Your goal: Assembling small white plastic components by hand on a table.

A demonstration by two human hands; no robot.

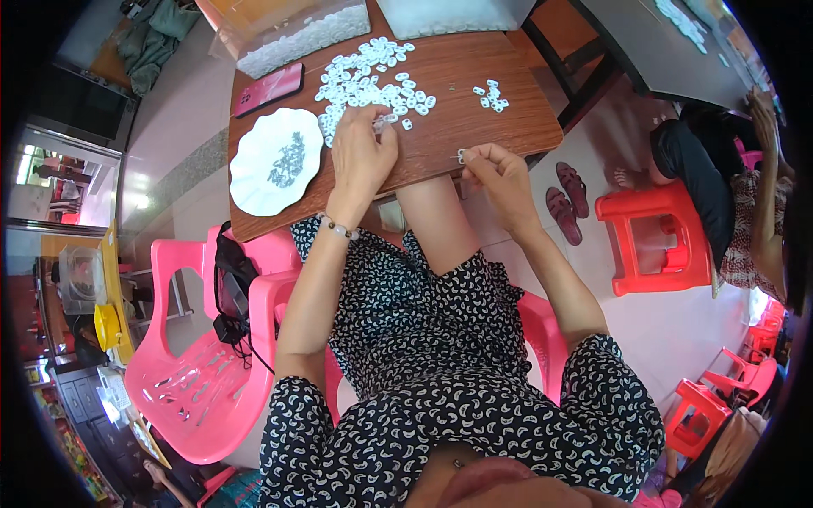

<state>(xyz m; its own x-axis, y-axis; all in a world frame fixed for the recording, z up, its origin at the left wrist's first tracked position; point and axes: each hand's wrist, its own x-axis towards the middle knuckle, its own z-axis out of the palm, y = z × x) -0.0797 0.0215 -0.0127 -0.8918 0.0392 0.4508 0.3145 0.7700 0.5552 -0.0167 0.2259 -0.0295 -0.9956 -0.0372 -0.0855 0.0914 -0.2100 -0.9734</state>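
Small white plastic pieces (373, 80), ring-like and glossy, lie heaped on the brown wooden worktop (474, 127), just beyond and to the right of the left hand (362, 152). That hand rests at the near edge of the heap, its fingers (378, 129) pinched together on one pale piece, which sits at the fingertips and is too small to make out in shape. To the left of those fingers sits a white scalloped plate (254, 182) carrying a scatter of tiny grey metal bits, and beyond it a red phone (269, 89) lies flat.

The heap lies nearer the left hand than the right. To the right of the left-hand fingers, past bare wood grain, the right hand (501, 173) hovers at the near edge of the worktop, its fingers (474, 157) closed on a small pale piece held at the tips. Beyond that hand a handful of the same white pieces (491, 96) lies apart from the main heap. A beaded bracelet circles the left wrist.

Further right, off the worktop, a pair of reddish sandals (566, 201) rests on the pale tiled floor beside a red plastic stool (656, 237), where another person sits. A pink plastic chair (199, 372) stands to the left.
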